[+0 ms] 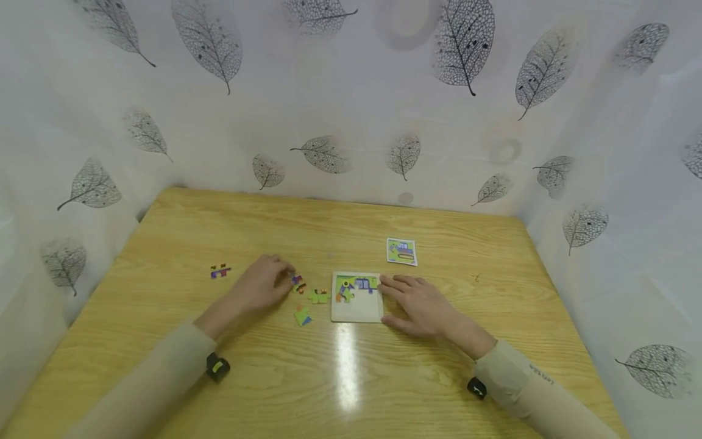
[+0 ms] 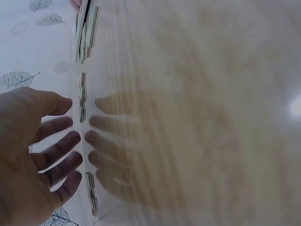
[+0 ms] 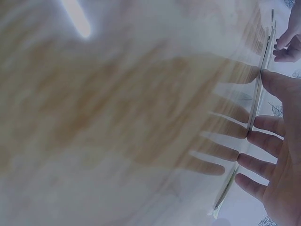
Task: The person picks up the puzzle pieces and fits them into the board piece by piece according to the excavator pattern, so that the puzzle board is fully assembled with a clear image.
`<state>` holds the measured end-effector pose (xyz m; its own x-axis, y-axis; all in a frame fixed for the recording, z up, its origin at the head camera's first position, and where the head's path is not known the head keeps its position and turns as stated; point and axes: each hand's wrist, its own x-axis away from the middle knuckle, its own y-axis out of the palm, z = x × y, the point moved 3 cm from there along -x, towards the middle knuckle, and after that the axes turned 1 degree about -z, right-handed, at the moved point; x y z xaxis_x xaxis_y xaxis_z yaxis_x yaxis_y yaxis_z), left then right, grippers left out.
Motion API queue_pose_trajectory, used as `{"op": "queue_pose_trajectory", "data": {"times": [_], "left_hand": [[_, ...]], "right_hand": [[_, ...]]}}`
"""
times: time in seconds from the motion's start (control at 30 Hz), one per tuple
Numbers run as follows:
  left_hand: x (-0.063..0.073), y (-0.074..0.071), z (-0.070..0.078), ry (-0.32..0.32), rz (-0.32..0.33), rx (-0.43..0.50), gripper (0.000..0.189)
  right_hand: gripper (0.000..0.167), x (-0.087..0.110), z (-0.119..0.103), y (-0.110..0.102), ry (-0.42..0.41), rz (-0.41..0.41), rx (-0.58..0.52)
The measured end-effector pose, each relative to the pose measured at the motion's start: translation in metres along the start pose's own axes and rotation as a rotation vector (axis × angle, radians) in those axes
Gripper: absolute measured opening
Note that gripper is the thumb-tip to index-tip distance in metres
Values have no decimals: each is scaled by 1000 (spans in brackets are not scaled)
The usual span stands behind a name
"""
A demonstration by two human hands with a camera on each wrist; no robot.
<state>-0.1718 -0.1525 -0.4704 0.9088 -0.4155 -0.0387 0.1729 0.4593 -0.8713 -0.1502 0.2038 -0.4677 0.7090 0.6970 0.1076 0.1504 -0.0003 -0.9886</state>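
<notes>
My left hand [image 1: 262, 285] hovers low over the table, fingers loosely bent and fingertips right beside a purple-and-red jigsaw piece [image 1: 298, 281]. In the left wrist view a piece [image 2: 83, 96] stands edge-on in front of the thumb, and the fingers hold nothing. My right hand [image 1: 419, 306] lies at the right edge of a square puzzle board [image 1: 363, 312], thumb and fingers spread, fingertips touching its rim. Along the board's upper part sit several joined pieces [image 1: 363, 284] with a blue, green and yellow picture. The board's lower part shows bare pale wood.
Between left hand and board lie a green piece [image 1: 319, 297] and a green-and-blue piece [image 1: 303, 316]. Farther left is another purple-and-red piece [image 1: 220, 272]. A picture card [image 1: 402, 252] of a vehicle lies behind the board. A leaf-print curtain [image 1: 340, 110] surrounds the wooden table [image 1: 439, 378].
</notes>
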Motion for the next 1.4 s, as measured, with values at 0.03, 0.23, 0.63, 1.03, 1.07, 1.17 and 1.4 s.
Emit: {"op": "queue_pose_trajectory", "data": {"times": [0.03, 0.23, 0.63, 1.03, 1.07, 1.17, 1.4], "left_hand": [[2, 0, 0, -21, 1, -6, 32], [11, 2, 7, -107, -8, -62, 52], [3, 6, 11, -69, 2, -119, 54], [-6, 7, 6, -69, -71, -56, 54], [-6, 7, 6, -70, -74, -51, 54], [-7, 7, 6, -71, -80, -29, 53], [-9, 7, 5, -77, -73, 102, 49]], "right_hand": [[70, 0, 0, 0, -1, 0, 1], [70, 0, -1, 0, -6, 7, -1], [70, 0, -2, 0, -3, 13, 4], [69, 0, -2, -1, -4, 14, 6], [69, 0, -2, -2, -4, 15, 5], [69, 0, -2, -2, -4, 12, 3], [70, 0, -2, -2, 0, 1, 6]]}}
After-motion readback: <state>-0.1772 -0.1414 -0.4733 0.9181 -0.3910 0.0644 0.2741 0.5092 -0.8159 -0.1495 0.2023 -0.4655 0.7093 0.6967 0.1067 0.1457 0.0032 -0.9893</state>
